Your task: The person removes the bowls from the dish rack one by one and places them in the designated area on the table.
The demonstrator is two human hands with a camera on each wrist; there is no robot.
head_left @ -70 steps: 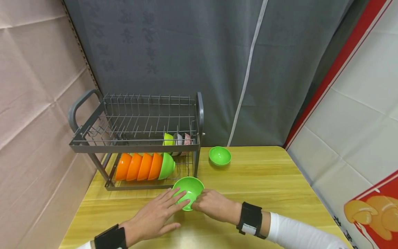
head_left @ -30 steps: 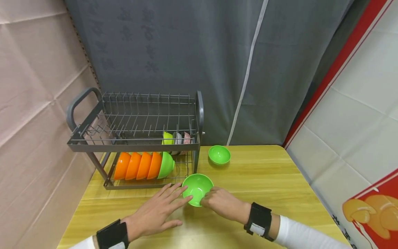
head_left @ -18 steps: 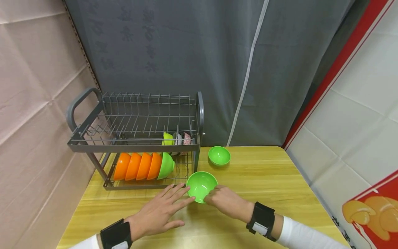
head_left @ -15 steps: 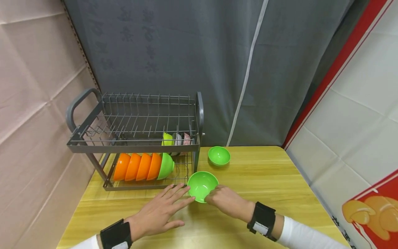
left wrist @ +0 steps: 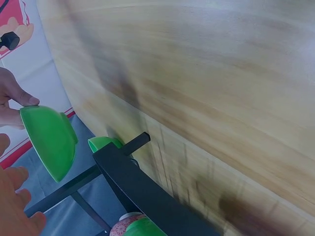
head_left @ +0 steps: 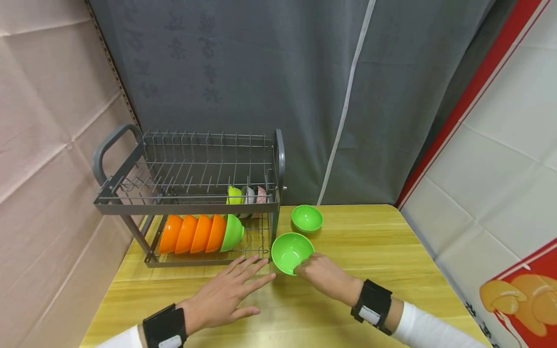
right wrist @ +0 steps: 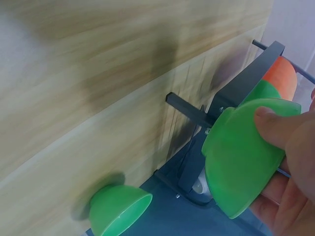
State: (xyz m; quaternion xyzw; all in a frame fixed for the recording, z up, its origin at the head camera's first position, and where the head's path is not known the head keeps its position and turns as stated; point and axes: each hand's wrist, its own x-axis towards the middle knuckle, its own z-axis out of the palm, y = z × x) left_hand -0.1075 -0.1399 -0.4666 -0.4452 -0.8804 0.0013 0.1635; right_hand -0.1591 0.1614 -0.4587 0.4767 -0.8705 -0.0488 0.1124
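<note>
My right hand [head_left: 310,268] pinches the near rim of a bright green bowl [head_left: 292,251], thumb [right wrist: 278,129] on its outer wall. The bowl [right wrist: 240,158] is tilted and held just above the wooden table [head_left: 374,261], beside the front right post of a grey two-tier dish rack [head_left: 275,193]. My left hand [head_left: 237,287] lies flat on the table with fingers spread, holding nothing, a little left of the bowl [left wrist: 49,140]. A second green bowl [head_left: 307,218] stands upright on the table behind the held one.
The rack's lower tier holds several orange bowls [head_left: 191,233] and one green bowl [head_left: 233,232] on edge. Small green, grey and pink pieces [head_left: 248,194] sit at the rack's back right. A grey curtain [head_left: 283,87] hangs behind; walls close both sides.
My right hand has carried the green bowl away to the right and farther back, toward the second bowl. My left hand no longer touches it and stays flat on the table.
</note>
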